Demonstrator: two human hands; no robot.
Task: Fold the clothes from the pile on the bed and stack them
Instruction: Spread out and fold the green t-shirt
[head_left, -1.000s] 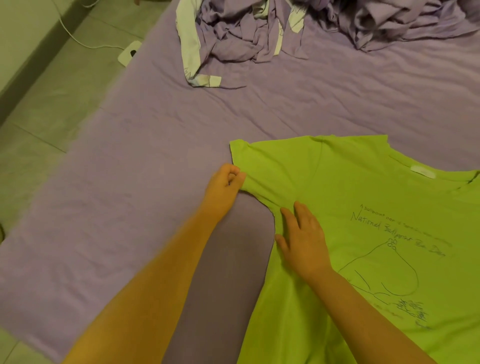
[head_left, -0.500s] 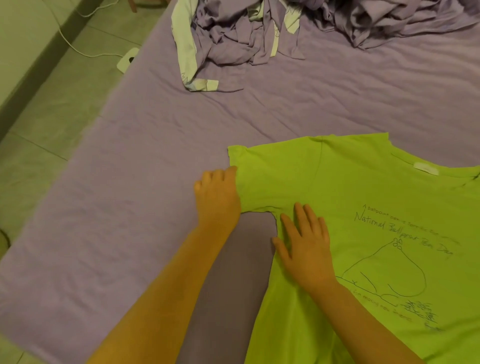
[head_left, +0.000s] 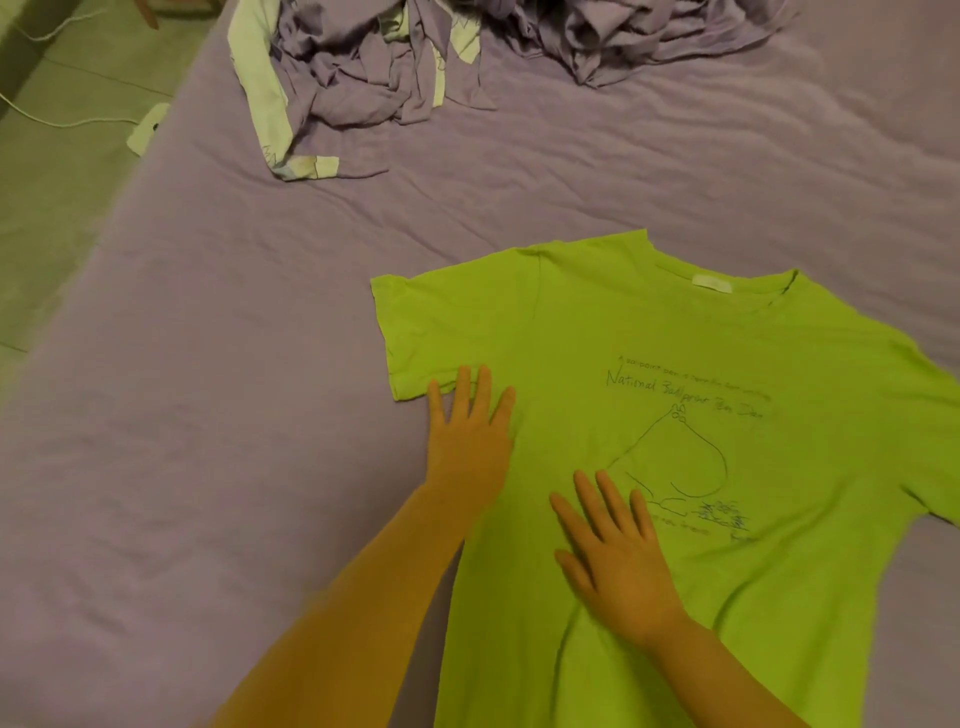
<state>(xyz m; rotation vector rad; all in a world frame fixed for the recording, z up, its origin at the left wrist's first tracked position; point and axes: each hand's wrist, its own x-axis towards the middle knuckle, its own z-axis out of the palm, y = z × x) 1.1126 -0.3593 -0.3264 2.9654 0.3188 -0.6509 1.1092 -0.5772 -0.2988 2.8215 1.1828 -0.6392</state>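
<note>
The green shirt (head_left: 675, 467) lies flat, print up, on the bed (head_left: 208, 415), its long axis running from the collar, pointing away from the person, to the hem near them. The left hand (head_left: 470, 447) rests on the shirt's left edge just below the sleeve (head_left: 447, 332), its grip spread and flat, holding nothing. The right hand (head_left: 615, 561) presses the chest, fingers likewise spread. The sleeve lies just ahead of the left hand, so that hand is better placed to fold it inward. The pile (head_left: 363, 78) sits well apart at the far end.
</note>
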